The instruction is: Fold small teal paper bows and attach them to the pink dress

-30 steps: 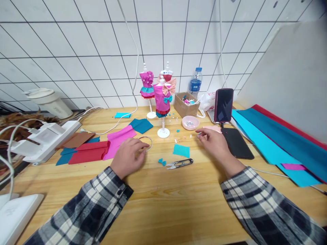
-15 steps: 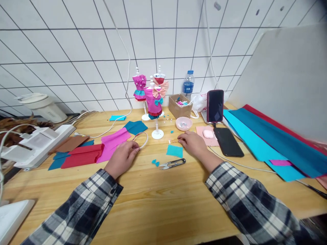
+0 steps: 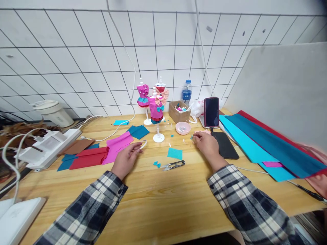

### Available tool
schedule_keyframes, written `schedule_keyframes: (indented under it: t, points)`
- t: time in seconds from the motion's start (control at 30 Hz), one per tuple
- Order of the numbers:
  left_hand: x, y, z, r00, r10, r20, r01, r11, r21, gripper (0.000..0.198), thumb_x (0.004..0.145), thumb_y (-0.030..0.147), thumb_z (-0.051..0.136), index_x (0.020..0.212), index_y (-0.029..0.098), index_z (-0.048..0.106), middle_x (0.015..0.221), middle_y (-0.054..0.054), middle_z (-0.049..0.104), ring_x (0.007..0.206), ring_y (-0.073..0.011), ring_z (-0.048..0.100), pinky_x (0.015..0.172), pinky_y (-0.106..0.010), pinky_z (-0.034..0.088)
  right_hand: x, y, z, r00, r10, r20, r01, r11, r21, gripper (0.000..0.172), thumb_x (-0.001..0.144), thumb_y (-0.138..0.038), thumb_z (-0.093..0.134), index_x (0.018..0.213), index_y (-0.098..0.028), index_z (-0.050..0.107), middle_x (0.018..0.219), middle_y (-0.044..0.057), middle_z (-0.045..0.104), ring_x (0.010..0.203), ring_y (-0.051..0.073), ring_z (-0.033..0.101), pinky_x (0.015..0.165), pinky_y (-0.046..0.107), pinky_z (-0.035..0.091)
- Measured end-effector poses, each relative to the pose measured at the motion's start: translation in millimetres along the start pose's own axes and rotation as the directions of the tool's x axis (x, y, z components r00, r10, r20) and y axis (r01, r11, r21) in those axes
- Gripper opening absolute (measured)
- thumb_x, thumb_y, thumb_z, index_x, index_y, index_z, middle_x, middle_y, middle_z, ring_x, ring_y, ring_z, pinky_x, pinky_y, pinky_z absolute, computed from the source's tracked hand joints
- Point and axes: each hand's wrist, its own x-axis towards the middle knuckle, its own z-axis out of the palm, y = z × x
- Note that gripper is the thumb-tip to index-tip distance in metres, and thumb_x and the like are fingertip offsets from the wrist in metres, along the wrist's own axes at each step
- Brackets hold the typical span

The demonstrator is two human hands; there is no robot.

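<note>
My left hand (image 3: 127, 157) and right hand (image 3: 208, 144) are well apart over the desk (image 3: 158, 204). The left one pinches a white loop (image 3: 145, 144) near the pink cloth (image 3: 119, 141); a light, steady pinch should stop it bending. The right one has its fingertips close by a tiny blue bit (image 3: 191, 137); it's too small for me to tell if they grip it. Slow, soft fingers suit it best. I should stay clear of the snips (image 3: 175, 164) lying between.

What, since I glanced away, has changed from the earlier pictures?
The right hand went left toward the teal rectangle, then back right. In the left hand, the pale ring has turned, looking narrower. The snips, loose teal bow and front dress form stayed put.
</note>
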Motion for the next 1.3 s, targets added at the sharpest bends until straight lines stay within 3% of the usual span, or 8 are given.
schedule_keyframes:
  t: [0.17, 0.33, 0.53, 0.73, 0.83, 1.0, 1.13, 1.3]
  points:
    - [-8, 11, 5.7, 0.999, -0.037, 0.019, 0.041, 0.944, -0.328, 0.042, 0.087, 0.038, 0.053, 0.121, 0.014, 0.051, 0.096, -0.010, 0.072, 0.100, -0.0231, 0.067, 0.096, -0.043, 0.046, -21, -36, -10, 0.974, -0.178, -0.142, 0.200, 0.967, 0.159, 0.034, 0.089, -0.025, 0.043, 0.117, -0.018, 0.060, 0.104, 0.009, 0.068, 0.094, 0.023, 0.062, 0.077, 0.034, 0.046]
    - [-18, 27, 5.5, 0.996, -0.090, 0.026, 0.089, 0.833, -0.547, 0.034, 0.081, 0.036, 0.062, 0.108, 0.015, 0.058, 0.097, -0.010, 0.072, 0.097, -0.0229, 0.068, 0.092, -0.040, 0.050, -56, -108, -19, 0.852, -0.522, -0.046, 0.503, 0.789, 0.352, 0.033, 0.090, -0.020, 0.044, 0.119, -0.022, 0.058, 0.101, 0.007, 0.069, 0.092, 0.021, 0.061, 0.081, 0.035, 0.047]
    - [-36, 40, 11.1, 0.987, -0.019, 0.161, 0.118, 0.763, -0.636, 0.024, 0.081, 0.035, 0.064, 0.097, 0.017, 0.062, 0.091, -0.009, 0.073, 0.087, -0.0210, 0.070, 0.083, -0.035, 0.055, -79, -133, -2, 0.790, -0.611, -0.051, 0.546, 0.662, 0.514, 0.050, 0.089, -0.013, 0.043, 0.138, -0.024, 0.042, 0.113, 0.008, 0.066, 0.097, 0.022, 0.059, 0.084, 0.038, 0.048]
    - [-37, 44, 18.4, 0.976, 0.167, 0.142, -0.109, 0.933, -0.344, 0.020, 0.089, 0.032, 0.052, 0.092, 0.021, 0.069, 0.094, -0.009, 0.070, 0.097, -0.0218, 0.063, 0.089, -0.037, 0.049, -84, -121, 12, 0.801, -0.597, -0.045, 0.480, 0.595, 0.645, 0.048, 0.094, -0.016, 0.035, 0.141, -0.025, 0.038, 0.120, 0.009, 0.063, 0.108, 0.021, 0.058, 0.091, 0.038, 0.047]
    - [-36, 46, 16.3, 0.954, 0.266, 0.139, -0.224, 0.940, -0.259, 0.022, 0.091, 0.028, 0.049, 0.086, 0.022, 0.070, 0.089, -0.007, 0.069, 0.096, -0.0205, 0.061, 0.087, -0.034, 0.049, -86, -123, 12, 0.826, -0.562, 0.042, 0.360, 0.584, 0.727, 0.047, 0.096, -0.021, 0.035, 0.142, -0.027, 0.033, 0.121, 0.007, 0.063, 0.095, 0.017, 0.064, 0.082, 0.032, 0.051]
    - [-39, 45, 12.5, 0.980, 0.190, 0.055, -0.177, 0.965, -0.192, 0.019, 0.091, 0.029, 0.050, 0.086, 0.021, 0.067, 0.079, -0.005, 0.068, 0.080, -0.0182, 0.062, 0.077, -0.031, 0.050, -89, -124, 10, 0.911, -0.411, 0.020, 0.273, 0.640, 0.718, 0.036, 0.089, -0.025, 0.049, 0.125, -0.021, 0.043, 0.085, 0.000, 0.063, 0.049, 0.010, 0.049, 0.050, 0.023, 0.042]
    - [-41, 44, 14.3, 0.986, 0.160, -0.049, -0.165, 0.977, -0.135, 0.017, 0.088, 0.029, 0.054, 0.083, 0.021, 0.067, 0.079, -0.004, 0.070, 0.077, -0.0180, 0.064, 0.073, -0.030, 0.051, -95, -128, 7, 0.863, -0.503, -0.051, 0.415, 0.646, 0.641, 0.018, 0.084, -0.028, 0.059, 0.101, -0.022, 0.057, 0.086, 0.001, 0.063, 0.058, 0.011, 0.051, 0.056, 0.024, 0.043]
    - [-44, 48, 17.1, 0.974, 0.199, -0.108, -0.207, 0.976, -0.072, 0.014, 0.086, 0.028, 0.057, 0.084, 0.021, 0.069, 0.080, -0.005, 0.071, 0.076, -0.0183, 0.065, 0.071, -0.030, 0.052, -100, -134, 11, 0.898, -0.437, -0.047, 0.359, 0.669, 0.651, 0.015, 0.084, -0.029, 0.061, 0.097, -0.022, 0.058, 0.085, 0.001, 0.064, 0.064, 0.013, 0.056, 0.057, 0.025, 0.045]
